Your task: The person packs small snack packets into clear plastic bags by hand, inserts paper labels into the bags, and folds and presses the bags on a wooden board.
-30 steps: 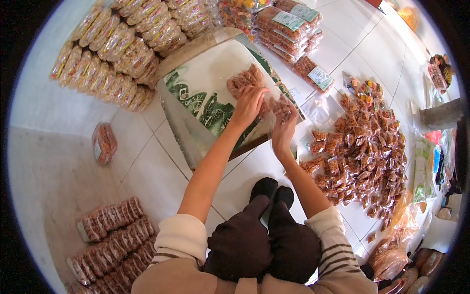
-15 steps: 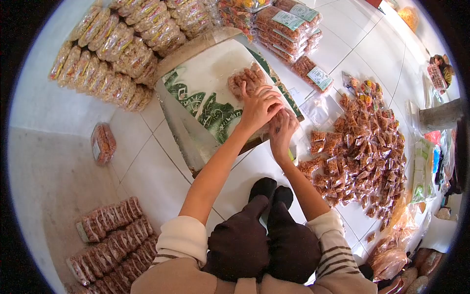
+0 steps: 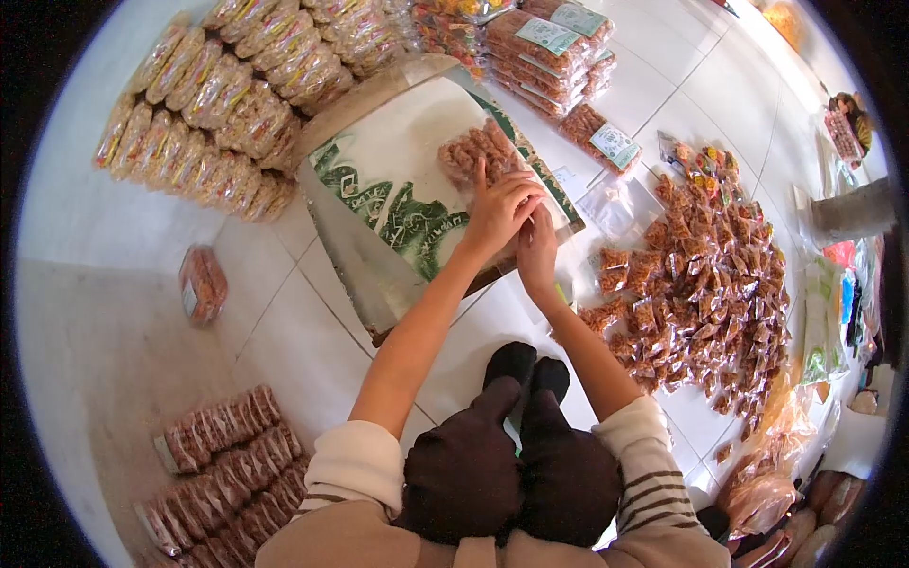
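Note:
A clear plastic bag of brown snack pieces lies flat on a low board-topped stand with a white and green printed surface. My left hand is at the bag's near end, index finger stretched along it and the other fingers bent over its edge. My right hand meets the left fingertips at the same end, its fingers pressed together. Both hands appear to pinch the bag's mouth, though the fingers partly hide the plastic there.
Small snack packets are heaped on the tiled floor at right. Labelled bags stand stacked beyond the stand. Rows of pale packed snacks sit at upper left, and brown packs at lower left. A single pack lies by the wall.
My right hand has shifted slightly up and left, its fingers now closer together against the left fingertips. My left hand has barely moved, and more of the bag shows beyond it.

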